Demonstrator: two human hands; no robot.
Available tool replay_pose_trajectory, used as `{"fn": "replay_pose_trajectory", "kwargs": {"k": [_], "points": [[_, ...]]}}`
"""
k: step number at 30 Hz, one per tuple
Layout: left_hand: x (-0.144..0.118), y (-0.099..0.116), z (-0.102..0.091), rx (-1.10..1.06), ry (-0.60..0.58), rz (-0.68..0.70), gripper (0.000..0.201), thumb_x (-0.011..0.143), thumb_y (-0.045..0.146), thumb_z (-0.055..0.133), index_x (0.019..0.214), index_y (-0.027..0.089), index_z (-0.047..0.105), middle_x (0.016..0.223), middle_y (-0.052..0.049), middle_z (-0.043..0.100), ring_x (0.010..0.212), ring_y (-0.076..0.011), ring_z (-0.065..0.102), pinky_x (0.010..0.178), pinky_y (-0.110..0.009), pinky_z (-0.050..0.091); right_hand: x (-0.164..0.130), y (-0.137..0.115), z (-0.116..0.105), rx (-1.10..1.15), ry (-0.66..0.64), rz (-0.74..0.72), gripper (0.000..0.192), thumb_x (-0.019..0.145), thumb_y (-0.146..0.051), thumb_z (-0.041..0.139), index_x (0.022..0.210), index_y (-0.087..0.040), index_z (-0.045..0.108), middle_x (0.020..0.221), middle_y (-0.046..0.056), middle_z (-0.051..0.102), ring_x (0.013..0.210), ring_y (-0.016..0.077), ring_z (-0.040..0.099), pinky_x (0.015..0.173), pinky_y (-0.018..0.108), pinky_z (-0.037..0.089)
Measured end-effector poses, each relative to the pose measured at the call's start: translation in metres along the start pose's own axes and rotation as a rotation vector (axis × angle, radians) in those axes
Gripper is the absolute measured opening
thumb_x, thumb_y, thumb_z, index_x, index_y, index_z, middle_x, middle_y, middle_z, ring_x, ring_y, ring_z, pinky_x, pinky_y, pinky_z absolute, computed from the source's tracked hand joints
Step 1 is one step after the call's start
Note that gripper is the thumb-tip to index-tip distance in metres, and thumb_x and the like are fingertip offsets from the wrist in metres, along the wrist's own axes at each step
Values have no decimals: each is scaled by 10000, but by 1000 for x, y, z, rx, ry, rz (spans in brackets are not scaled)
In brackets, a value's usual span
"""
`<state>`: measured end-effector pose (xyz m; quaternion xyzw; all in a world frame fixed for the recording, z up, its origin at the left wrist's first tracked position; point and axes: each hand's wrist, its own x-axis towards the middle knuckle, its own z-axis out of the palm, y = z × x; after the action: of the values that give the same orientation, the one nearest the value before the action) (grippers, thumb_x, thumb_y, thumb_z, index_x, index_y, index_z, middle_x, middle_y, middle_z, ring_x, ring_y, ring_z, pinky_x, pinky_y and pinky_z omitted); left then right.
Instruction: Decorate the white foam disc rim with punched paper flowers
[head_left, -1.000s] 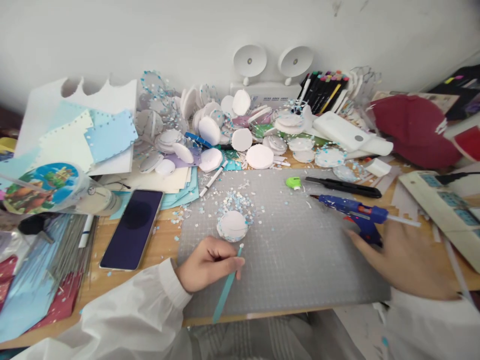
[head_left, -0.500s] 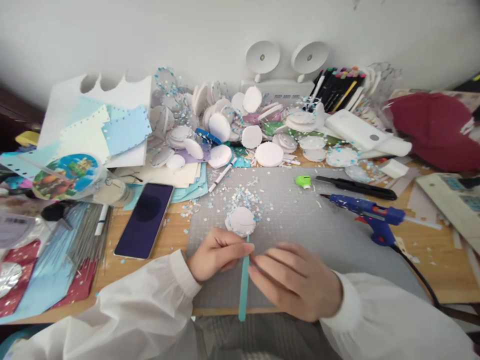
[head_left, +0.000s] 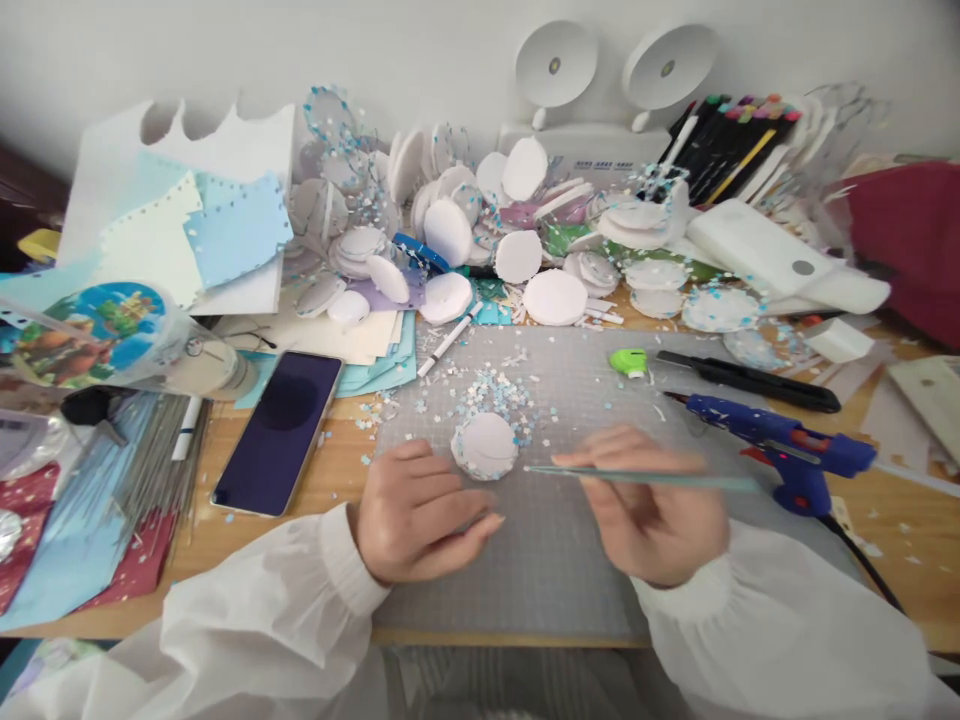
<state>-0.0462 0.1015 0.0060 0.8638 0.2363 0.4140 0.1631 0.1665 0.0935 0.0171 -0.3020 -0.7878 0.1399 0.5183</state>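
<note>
My right hand (head_left: 651, 505) is closed around slim teal tweezers (head_left: 667, 478), held level and blurred by motion. Their narrow tip points left, with a small pale speck at the end. Left of that tip a white paper disc (head_left: 487, 443), its rim dotted with tiny blue and white pieces, lies flat on the grey cutting mat (head_left: 510, 580). My left hand (head_left: 424, 515) rests on the mat just below and left of the disc, fingers curled in and nothing visible in them. Behind the disc spreads a scatter of tiny blue and white paper flowers (head_left: 495, 390).
A blue glue gun (head_left: 780, 435), black cutter knife (head_left: 750, 380) and green piece (head_left: 628, 362) lie to the right. A phone (head_left: 279, 432), wire stems (head_left: 161, 460) and lidded cup (head_left: 97, 335) stand left. White discs (head_left: 555, 297) pile up at the back, before a twin-headed lamp (head_left: 556, 65).
The tweezers have swung from upright between both hands to level in my right hand, which moved right. My left hand has come off the disc's edge and curled. The view has shifted slightly.
</note>
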Motion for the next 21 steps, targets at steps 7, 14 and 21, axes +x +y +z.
{"fn": "replay_pose_trajectory", "kwargs": {"k": [7, 14, 21], "points": [[-1, -5, -2, 402, 0, 36, 164, 757, 207, 713, 882, 120, 653, 528, 40, 619, 435, -87, 495, 486, -254, 353, -10, 10, 12, 409, 213, 477, 195, 806, -21, 550, 875, -202, 569, 717, -7, 525, 624, 132, 590, 529, 279, 528], [-2, -5, -1, 451, -65, 46, 199, 738, 152, 739, 912, 105, 656, 487, 60, 579, 428, -78, 475, 480, -249, 342, -15, 8, 14, 492, 194, 681, 175, 793, -69, 619, 798, -216, 523, 751, -29, 519, 615, 106, 610, 555, 245, 554], [-10, -7, -3, 401, -87, 61, 286, 727, 102, 734, 997, 61, 650, 527, 37, 603, 478, -95, 463, 512, -271, 332, -14, 6, 13, 497, 144, 705, 180, 802, -78, 624, 766, -222, 523, 706, -27, 547, 603, 107, 603, 536, 236, 526]]}}
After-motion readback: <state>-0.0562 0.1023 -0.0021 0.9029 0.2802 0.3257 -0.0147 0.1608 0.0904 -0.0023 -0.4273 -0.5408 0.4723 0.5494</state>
